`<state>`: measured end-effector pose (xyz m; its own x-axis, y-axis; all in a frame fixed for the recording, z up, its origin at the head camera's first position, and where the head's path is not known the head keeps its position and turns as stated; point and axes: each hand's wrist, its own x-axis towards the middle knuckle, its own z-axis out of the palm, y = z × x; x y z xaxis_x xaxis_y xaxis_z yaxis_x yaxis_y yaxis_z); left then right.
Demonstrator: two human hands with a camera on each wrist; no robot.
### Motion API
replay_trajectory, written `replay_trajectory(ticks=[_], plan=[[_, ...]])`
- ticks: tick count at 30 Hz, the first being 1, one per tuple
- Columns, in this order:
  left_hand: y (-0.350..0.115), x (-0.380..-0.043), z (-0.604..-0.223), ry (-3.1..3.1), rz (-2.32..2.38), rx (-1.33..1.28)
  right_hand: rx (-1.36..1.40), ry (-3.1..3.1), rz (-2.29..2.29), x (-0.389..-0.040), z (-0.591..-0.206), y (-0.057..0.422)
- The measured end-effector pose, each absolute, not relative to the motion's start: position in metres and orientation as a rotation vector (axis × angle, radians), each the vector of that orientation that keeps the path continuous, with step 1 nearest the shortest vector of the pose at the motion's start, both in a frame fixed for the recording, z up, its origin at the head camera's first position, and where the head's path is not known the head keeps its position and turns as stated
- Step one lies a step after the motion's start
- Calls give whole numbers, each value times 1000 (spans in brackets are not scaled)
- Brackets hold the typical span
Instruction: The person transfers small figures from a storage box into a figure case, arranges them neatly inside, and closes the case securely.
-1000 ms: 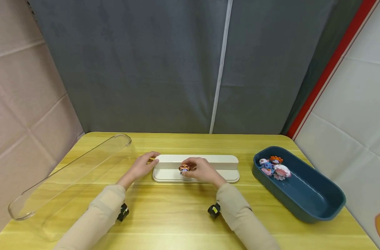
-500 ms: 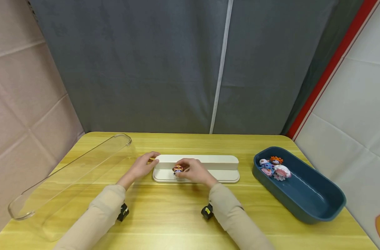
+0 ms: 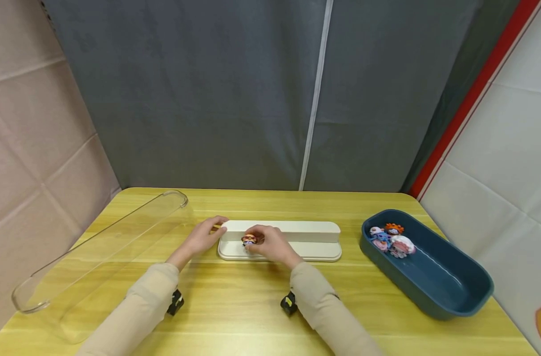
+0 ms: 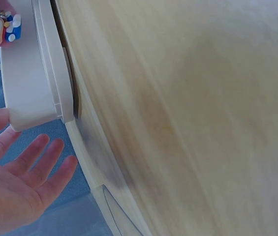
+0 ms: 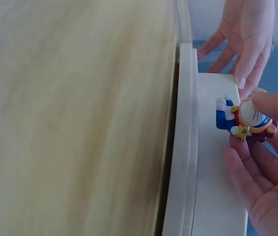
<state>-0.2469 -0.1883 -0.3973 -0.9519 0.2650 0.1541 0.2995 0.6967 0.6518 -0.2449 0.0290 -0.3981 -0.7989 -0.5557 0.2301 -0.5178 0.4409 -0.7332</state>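
Observation:
A white stepped display base [image 3: 315, 249] lies lengthwise on the table. My right hand [image 3: 274, 244] pinches a small cartoon-cat figurine [image 5: 252, 115] between thumb and fingers, over the lower step near its left end. Blue feet, a white whiskered face and a brown-orange top show on the figurine in the right wrist view. Whether its feet touch the step I cannot tell. At the base's left end, my left hand [image 3: 202, 236] rests its thumb and index finger against the corner. Its other fingers are spread and hold nothing, as the left wrist view shows.
A dark blue bin [image 3: 435, 269] stands at the right with several colourful figurines [image 3: 392, 240] bunched at its far end. At the left, a long clear plastic cover [image 3: 106, 252] lies diagonally on the wooden table [image 3: 235, 306]. A grey curtain [image 3: 208, 99] hangs behind the table.
My right hand has carried the figurine leftward along the base, slowing over the last half second. The left hand stays at the base's left end, and the bin's figurines have not moved.

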Motion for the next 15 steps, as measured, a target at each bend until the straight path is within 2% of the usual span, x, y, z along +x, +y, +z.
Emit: replay_trajectory(ticks=[15], plan=[[-189,-246,-397,-2844,-1102,-489,-1106,2795,-1163,-242,-401,15]])
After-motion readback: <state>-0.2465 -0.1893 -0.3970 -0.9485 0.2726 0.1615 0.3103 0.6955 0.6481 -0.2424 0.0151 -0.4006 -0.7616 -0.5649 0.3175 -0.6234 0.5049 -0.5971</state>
